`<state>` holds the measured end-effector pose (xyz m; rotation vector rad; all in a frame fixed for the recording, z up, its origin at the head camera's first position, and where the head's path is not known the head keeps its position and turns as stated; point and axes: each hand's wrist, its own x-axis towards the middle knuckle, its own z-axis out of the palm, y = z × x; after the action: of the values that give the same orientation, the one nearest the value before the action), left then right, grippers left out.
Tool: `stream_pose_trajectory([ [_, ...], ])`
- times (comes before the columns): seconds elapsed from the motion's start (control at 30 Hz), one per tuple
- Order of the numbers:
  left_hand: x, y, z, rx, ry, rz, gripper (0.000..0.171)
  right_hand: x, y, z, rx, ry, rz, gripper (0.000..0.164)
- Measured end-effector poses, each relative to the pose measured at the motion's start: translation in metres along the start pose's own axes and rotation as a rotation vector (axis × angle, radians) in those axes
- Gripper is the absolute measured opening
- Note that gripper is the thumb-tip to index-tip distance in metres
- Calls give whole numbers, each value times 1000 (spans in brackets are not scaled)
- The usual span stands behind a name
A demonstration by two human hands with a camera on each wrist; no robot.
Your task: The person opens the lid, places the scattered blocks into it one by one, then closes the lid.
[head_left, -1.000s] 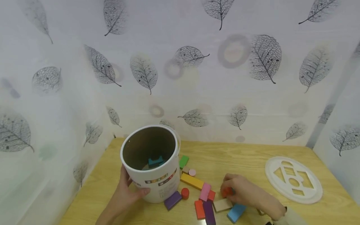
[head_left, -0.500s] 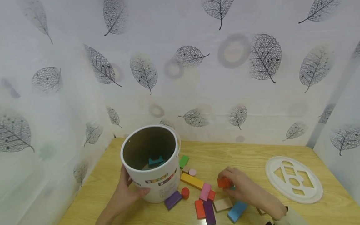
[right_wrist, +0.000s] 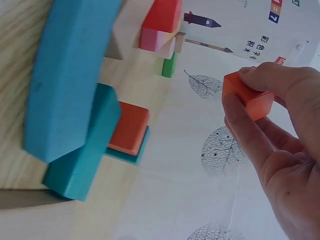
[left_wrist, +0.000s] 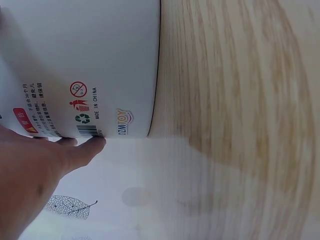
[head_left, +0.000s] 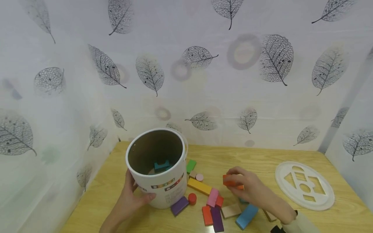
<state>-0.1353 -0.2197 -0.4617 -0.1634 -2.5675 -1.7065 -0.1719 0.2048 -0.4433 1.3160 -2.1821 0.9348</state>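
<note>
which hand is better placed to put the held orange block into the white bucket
Probably the right hand: it pinches the orange block off the table, while the left hand grips the side of the white bucket, whose mouth is open.

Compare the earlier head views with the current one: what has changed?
The right hand has raised the orange block it holds, moving upward and slightly left in the head view. No release is visible. The left hand stays on the white bucket; the shape-sorter lid lies as before.
</note>
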Motion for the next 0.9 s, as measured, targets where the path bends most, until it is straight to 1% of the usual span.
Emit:
stream_pose_trajectory([
  [0.03,0,0,0,2,0,-1,124,2,0,0,-8,11,2,45],
  [0.1,0,0,0,7,-1,-2,123,8,0,-2,-26,29,6,37],
  [0.17,1,0,-1,8,-1,2,124,14,-1,-4,-51,40,14,19],
  [0.2,1,0,-1,8,-1,2,124,17,-1,-4,-68,43,20,13],
  [0.23,1,0,-1,9,0,2,124,20,-1,-5,-78,48,22,12],
  [0.33,0,0,-1,4,0,1,125,31,-2,-7,-110,59,15,27],
  [0.4,0,0,0,0,-1,-6,124,38,-2,-7,-113,65,9,28],
  [0.47,0,0,0,-3,-2,-8,123,45,-2,-9,-114,78,-4,26],
  [0.57,0,0,-1,-1,-4,-11,123,57,-2,-11,-106,97,-27,14],
  [0.6,0,1,-1,0,-4,-11,123,61,-3,-11,-104,103,-30,15],
  [0.73,-1,1,-2,12,-5,-7,125,75,-5,-12,-78,127,-36,33],
  [0.9,-1,0,-3,4,-8,-5,125,90,-8,-13,-63,142,-32,38],
])
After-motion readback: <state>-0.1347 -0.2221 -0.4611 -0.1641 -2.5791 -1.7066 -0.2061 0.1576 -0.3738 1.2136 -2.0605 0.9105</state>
